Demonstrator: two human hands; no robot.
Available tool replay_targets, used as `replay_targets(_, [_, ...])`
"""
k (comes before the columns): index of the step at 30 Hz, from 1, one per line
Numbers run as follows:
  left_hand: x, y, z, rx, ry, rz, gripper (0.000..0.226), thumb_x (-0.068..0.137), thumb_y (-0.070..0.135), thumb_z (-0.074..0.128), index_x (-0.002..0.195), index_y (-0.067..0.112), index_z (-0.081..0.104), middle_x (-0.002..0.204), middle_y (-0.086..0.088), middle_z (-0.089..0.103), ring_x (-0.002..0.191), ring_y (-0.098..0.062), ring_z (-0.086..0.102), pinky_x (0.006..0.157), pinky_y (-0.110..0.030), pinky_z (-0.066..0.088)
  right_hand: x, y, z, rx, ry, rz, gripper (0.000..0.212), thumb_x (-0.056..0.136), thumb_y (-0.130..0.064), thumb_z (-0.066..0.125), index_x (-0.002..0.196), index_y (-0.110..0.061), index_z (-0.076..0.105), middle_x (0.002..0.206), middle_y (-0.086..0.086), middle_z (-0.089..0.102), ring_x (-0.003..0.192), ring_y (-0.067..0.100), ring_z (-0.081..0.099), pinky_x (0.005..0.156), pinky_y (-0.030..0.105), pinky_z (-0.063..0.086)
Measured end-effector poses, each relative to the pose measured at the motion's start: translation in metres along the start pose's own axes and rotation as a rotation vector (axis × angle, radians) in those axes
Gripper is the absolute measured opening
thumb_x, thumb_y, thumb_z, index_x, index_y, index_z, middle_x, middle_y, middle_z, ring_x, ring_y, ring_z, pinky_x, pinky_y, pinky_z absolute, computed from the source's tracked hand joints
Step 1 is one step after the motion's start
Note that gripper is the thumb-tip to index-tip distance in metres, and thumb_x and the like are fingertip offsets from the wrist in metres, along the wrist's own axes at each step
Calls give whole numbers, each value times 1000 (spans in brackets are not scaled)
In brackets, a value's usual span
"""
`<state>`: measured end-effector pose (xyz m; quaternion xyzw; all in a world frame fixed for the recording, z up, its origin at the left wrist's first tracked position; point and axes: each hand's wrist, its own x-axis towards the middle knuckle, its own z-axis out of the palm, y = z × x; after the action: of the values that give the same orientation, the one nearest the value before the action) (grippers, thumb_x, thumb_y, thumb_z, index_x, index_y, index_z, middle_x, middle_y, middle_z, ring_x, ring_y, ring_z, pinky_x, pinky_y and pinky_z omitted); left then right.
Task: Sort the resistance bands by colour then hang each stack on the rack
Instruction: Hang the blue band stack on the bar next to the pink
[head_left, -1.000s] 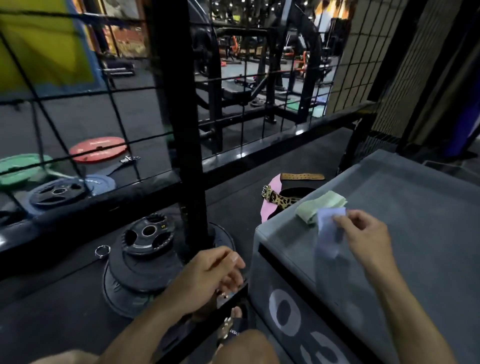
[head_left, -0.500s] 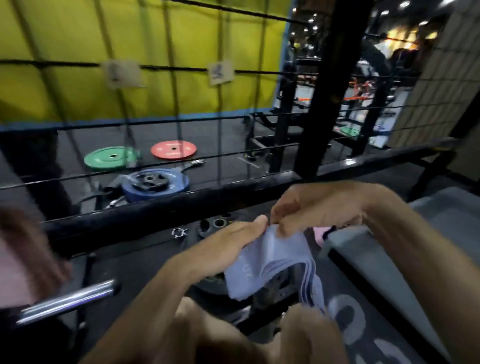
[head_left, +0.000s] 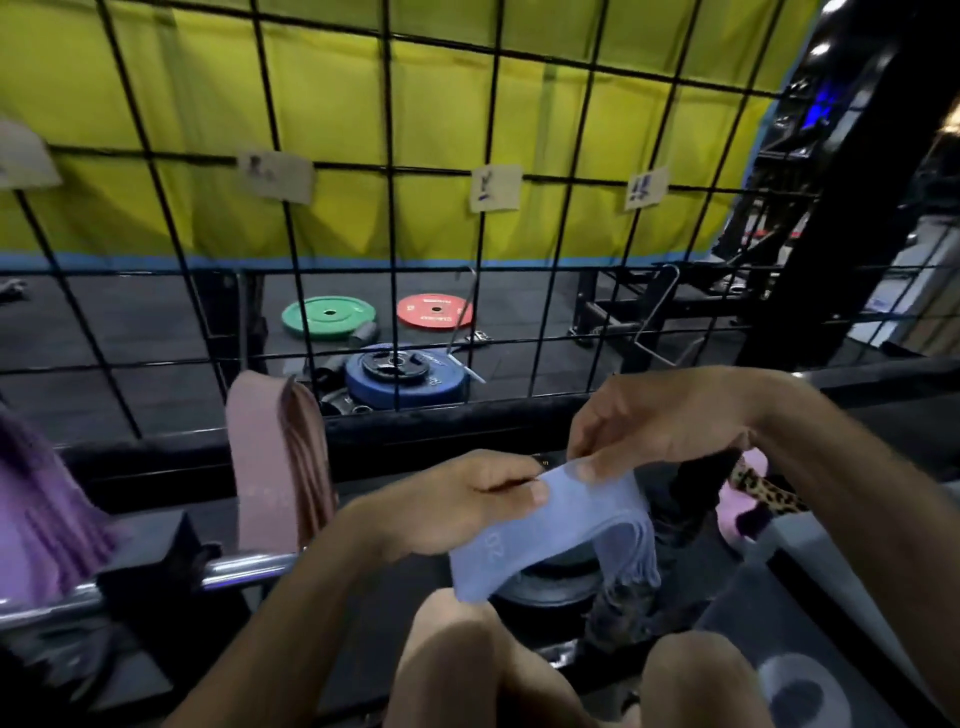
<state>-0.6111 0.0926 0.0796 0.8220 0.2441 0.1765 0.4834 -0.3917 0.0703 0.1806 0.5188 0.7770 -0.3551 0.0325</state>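
A stack of light blue resistance bands hangs between both hands above my knees. My left hand grips its left end, thumb on top. My right hand pinches the upper right edge of the same stack. A stack of pink bands hangs over the chrome bar of the rack at the left. Purple bands hang further left on that bar, blurred and partly cut off by the frame edge.
A black wire grid with paper labels stands in front. Behind it, green, red and blue weight plates lie on the floor. A grey box sits at lower right, with a leopard-print belt beside it.
The view has swung left and up, bringing the pink and purple hung bands into sight. Both hands still hold the blue stack, now spread a little wider.
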Motion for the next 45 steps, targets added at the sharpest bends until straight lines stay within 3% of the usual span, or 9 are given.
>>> replay_targets(9, [-30, 14, -6, 117, 27, 60, 32, 106, 21, 50, 85, -3, 53, 75, -4, 44, 64, -10, 37, 60, -22, 32, 9, 23, 31, 254, -21, -197, 22, 98, -22, 62, 92, -1, 67, 76, -4, 58, 68, 7, 48, 63, 17, 37])
replay_targets(14, [-29, 36, -18, 254, 384, 120, 28, 103, 41, 46, 115, 23, 63, 91, 5, 64, 81, -5, 60, 74, -31, 47, 5, -17, -16, 139, 126, -222, 20, 94, -29, 63, 78, -18, 67, 71, -3, 57, 66, 7, 50, 61, 21, 38])
replay_targets(16, [-25, 42, -24, 240, 503, 115, 26, 104, 41, 48, 126, 31, 57, 99, 23, 65, 92, 5, 60, 82, -23, 45, 5, -35, -38, 54, 155, -218, 25, 98, -24, 63, 75, -19, 68, 69, -1, 57, 61, 10, 48, 60, 21, 38])
replay_targets(18, [-22, 45, -30, 155, 587, 77, 28, 102, 37, 54, 129, 34, 53, 89, 32, 62, 78, 12, 56, 75, -16, 43, 9, -49, -55, -35, 151, -197, 26, 100, -22, 59, 79, -12, 68, 69, 5, 54, 59, 16, 44, 61, 25, 39])
replay_targets(23, [-18, 52, -41, 70, 710, 19, 26, 100, 33, 58, 123, 27, 49, 78, -3, 63, 62, -9, 53, 66, -37, 47, 21, -65, -68, -58, 167, -162, 28, 99, -27, 60, 79, -8, 65, 68, 5, 48, 60, 20, 39, 62, 34, 36])
replay_targets(31, [-8, 33, -53, 164, 703, -159, 32, 95, 49, 53, 122, 31, 57, 98, -1, 70, 91, -16, 66, 88, -45, 52, 41, -58, -54, 129, 284, -119, 33, 94, -25, 63, 67, -9, 55, 54, -3, 40, 48, 11, 32, 56, 25, 29])
replay_targets(38, [-7, 40, -66, 65, 625, -88, 37, 87, 46, 48, 97, 18, 70, 84, -16, 64, 72, -24, 57, 73, -41, 46, 52, -51, -46, 437, 300, -52, 36, 90, -25, 63, 55, -18, 55, 59, 2, 48, 54, 15, 37, 59, 31, 28])
replay_targets(43, [-10, 38, -70, -202, 606, -123, 49, 86, 39, 58, 91, -9, 59, 74, -19, 51, 65, -23, 43, 67, -36, 34, 63, -49, -35, 703, 228, 10, 22, 80, -29, 66, 88, -9, 65, 82, 16, 61, 64, 20, 54, 62, 29, 41])
replay_targets(45, [-11, 36, -72, -305, 611, -158, 40, 91, 27, 62, 83, -11, 53, 67, -16, 43, 55, -21, 39, 58, -32, 31, 66, -48, -32, 779, 201, 30, 17, 80, -27, 64, 82, -10, 70, 73, 11, 66, 60, 19, 55, 59, 27, 39])
